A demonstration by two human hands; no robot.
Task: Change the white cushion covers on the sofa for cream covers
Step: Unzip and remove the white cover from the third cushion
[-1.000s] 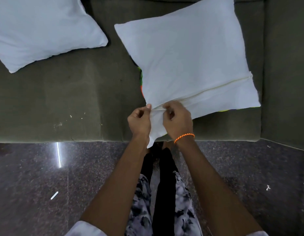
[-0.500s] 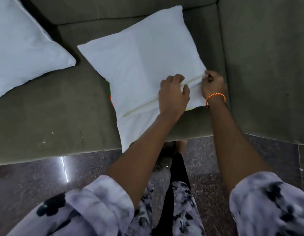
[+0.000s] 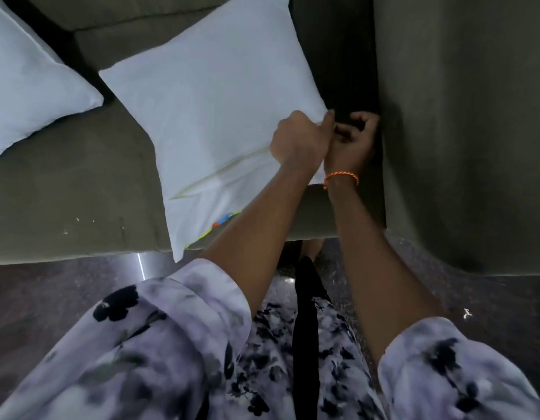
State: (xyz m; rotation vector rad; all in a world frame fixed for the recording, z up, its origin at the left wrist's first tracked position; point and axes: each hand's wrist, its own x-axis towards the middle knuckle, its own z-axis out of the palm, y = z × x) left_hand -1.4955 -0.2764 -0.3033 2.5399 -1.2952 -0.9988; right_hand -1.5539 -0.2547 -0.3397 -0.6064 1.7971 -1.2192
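Both hands meet at the right-hand corner of a white cushion (image 3: 214,116) lying on the sofa seat (image 3: 81,183). The left hand (image 3: 299,140) is curled, pinching the cover's fabric at that corner; the right hand (image 3: 352,140), an orange thread bracelet (image 3: 341,178) on its wrist, has its fingers bent inward just beside it, apparently working at the end of the zip, though what it pinches, if anything, cannot be made out.

The cushion sits tilted, its near corner hanging over the front edge of the seat, its right corner close to the sofa's armrest (image 3: 462,116). A zip line (image 3: 220,174) runs diagonally across the cover and looks closed along the stretch that shows. A strip of bright, multicoloured fabric (image 3: 223,221) peeks out under the cushion's lower edge; whether it is the inner pad or something beneath cannot be told.

A second white cushion (image 3: 29,92) lies well apart at the left of the seat, untouched. No cream cover is in sight.

By this evidence the job is at its very beginning: the first white cover seems yet to be unzipped, both cushions remain to be stripped and re-dressed. Below, floral sleeves (image 3: 171,344) and a dark speckled floor (image 3: 50,298).
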